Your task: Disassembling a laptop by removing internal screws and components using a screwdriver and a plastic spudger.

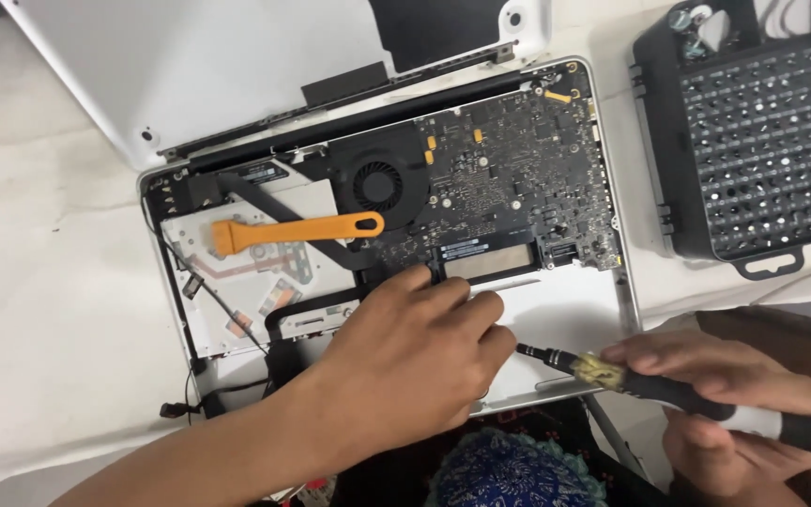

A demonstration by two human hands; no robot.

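Right hand [720, 399] grips one screwdriver [678, 394]; one laptop [396, 216].

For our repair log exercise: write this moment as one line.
left hand: on open laptop | right hand: holds screwdriver | orange tool: on drive

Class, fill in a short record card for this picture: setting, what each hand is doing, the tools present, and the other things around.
Setting: opened laptop lying bottom up, its innards exposed, on a white cloth
Left hand: rests on the laptop's lower middle, fingers curled
Right hand: grips a black screwdriver, tip pointing toward the left hand
Tool on laptop: orange plastic pry tool lying flat, untouched
Inside: black fan, dark circuit board
Beside: black bit case, open, to the right
Above: removed white cover
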